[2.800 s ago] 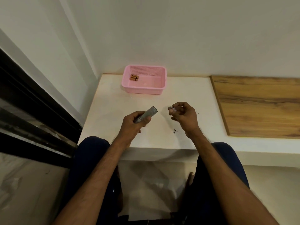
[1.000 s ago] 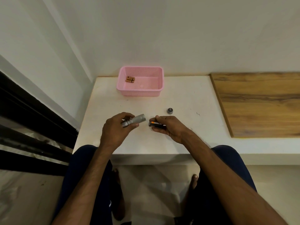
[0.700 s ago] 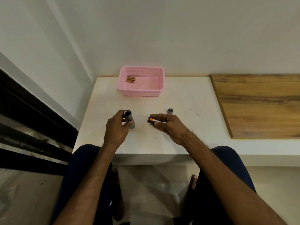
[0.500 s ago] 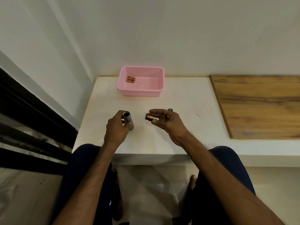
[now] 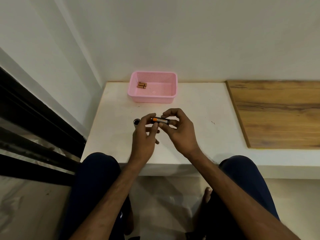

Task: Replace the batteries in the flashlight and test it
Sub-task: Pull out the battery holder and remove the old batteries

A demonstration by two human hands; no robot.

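Note:
The silver flashlight body (image 5: 136,123) stands upright on the white table (image 5: 112,129), open end up, just left of my hands and mostly hidden by my left hand. A black battery holder (image 5: 161,120) with an orange-tipped battery in it lies across the fingers of my right hand (image 5: 176,130), which grips its right end. My left hand (image 5: 144,134) pinches the holder's left end with thumb and fingertips. The tail cap is hidden behind my right hand. Spare copper-coloured batteries (image 5: 142,85) lie in the pink basket (image 5: 153,98).
The pink basket stands at the back of the white table against the wall. A wooden board (image 5: 280,115) covers the surface to the right. A dark window frame (image 5: 34,118) runs along the left. My knees are under the table's front edge.
My left hand has let go of the flashlight body, which stays upright on the table, and has moved right to pinch the battery holder that my right hand holds.

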